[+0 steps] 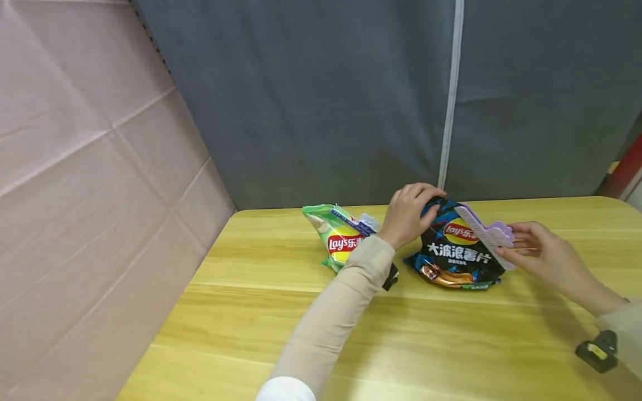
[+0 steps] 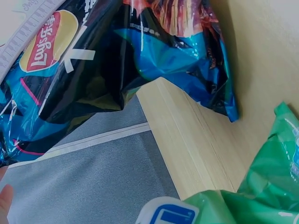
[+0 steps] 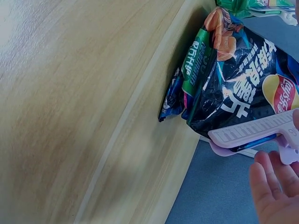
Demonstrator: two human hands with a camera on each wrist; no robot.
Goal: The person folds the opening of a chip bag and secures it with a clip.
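A black Lay's chip bag stands tilted on the wooden table, a pale purple bag clip lying slantwise across its right upper edge. My left hand grips the bag's upper left corner; in the left wrist view only fingertips show at the left border. At the clip's cloud-shaped end is my right hand, thumb on the front and fingers behind. The right wrist view shows the clip along the bag's edge, with fingers just below its cloud-shaped end.
Left of the black bag stands a green Lay's bag with a dark blue and white clip across it, partly hidden by my left arm. A grey curtain hangs behind the table. Pink cloth covers the left side.
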